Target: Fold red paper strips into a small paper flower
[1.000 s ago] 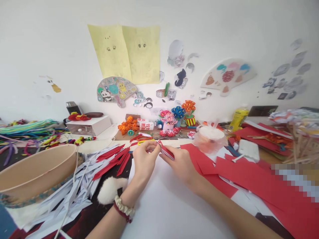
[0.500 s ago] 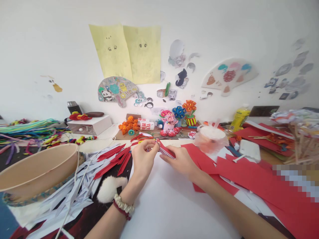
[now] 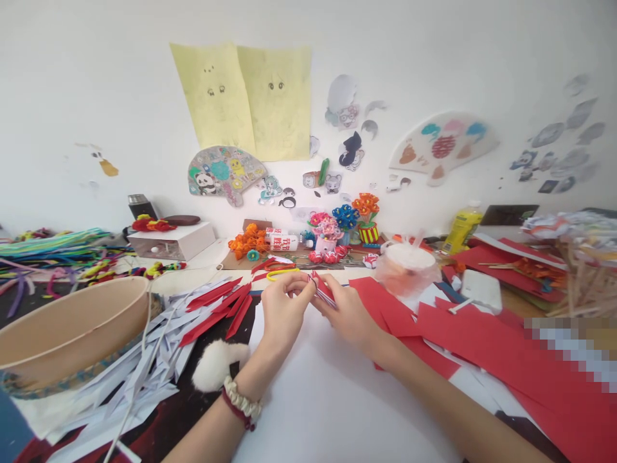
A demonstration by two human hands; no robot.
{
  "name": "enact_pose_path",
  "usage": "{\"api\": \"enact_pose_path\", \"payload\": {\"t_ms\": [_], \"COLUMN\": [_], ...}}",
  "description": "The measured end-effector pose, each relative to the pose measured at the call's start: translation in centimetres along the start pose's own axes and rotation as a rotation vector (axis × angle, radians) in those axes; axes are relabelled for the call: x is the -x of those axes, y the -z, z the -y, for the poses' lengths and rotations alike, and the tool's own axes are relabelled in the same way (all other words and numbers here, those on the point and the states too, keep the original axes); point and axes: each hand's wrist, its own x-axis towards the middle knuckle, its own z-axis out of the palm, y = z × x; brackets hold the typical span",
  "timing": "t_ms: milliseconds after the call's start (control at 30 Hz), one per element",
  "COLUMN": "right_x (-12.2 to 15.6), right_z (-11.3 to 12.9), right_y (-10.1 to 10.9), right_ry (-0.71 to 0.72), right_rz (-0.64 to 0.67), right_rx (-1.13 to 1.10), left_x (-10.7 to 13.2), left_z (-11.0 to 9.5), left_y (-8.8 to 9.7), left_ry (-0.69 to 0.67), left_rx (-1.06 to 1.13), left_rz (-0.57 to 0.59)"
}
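A small folded piece of red paper [image 3: 324,292] with white edges is held between both hands, above the large white sheet [image 3: 308,386]. My left hand [image 3: 285,310] is closed, its thumb and fingers pinching the paper's left end, where a thin dark loop shows. My right hand [image 3: 357,315] grips the other end between thumb and fingers. My fingers hide part of the paper. A yellow-handled tool [image 3: 279,273] lies just behind my left hand. Folded red strips [image 3: 219,312] lie to the left, beside a heap of white folded strips [image 3: 139,360].
A beige oval basin [image 3: 72,315] stands at left, near a fluffy white object [image 3: 214,366]. Red paper sheets [image 3: 482,347] spread across the right. Behind are handmade flowers [image 3: 328,228], a lidded cup in plastic [image 3: 407,263] and a yellow bottle [image 3: 463,228].
My left hand has shifted slightly right, closer to my right hand, and less of the folded paper shows between them. More of the yellow-handled tool is visible. The view has shifted slightly.
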Motion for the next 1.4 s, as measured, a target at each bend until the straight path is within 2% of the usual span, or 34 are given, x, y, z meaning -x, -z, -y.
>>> {"api": "enact_pose_path", "payload": {"t_ms": [200, 300, 433, 700, 900, 1033, 1400], "right_x": [-0.1, 0.0, -0.1, -0.6, -0.7, -0.7, -0.7], "right_z": [-0.2, -0.2, 0.0, -0.6, -1.0, -1.0, -1.4], "right_y": [-0.1, 0.0, 0.3, 1.1, 1.2, 1.3, 1.5], "right_ry": [-0.013, -0.014, -0.024, 0.018, 0.026, 0.059, 0.149], "right_rz": [-0.049, -0.069, -0.093, -0.101, -0.041, 0.008, -0.024], "right_rx": [0.166, 0.169, 0.174, 0.239, 0.46, 0.557, 0.59], "left_x": [0.3, 0.2, -0.4, -1.6, -1.1, -0.9, -1.0], "left_z": [0.0, -0.1, -0.6, -1.3, -1.4, -1.1, -1.2], "left_y": [-0.2, 0.0, 0.9, 3.0, 2.9, 2.6, 2.9], "left_ry": [-0.046, -0.06, -0.102, -0.305, -0.48, -0.575, -0.611], "left_rx": [-0.039, -0.103, -0.144, -0.366, -0.676, -0.806, -0.866], "left_rz": [0.002, 0.049, 0.135, 0.258, 0.245, 0.292, 0.269]}}
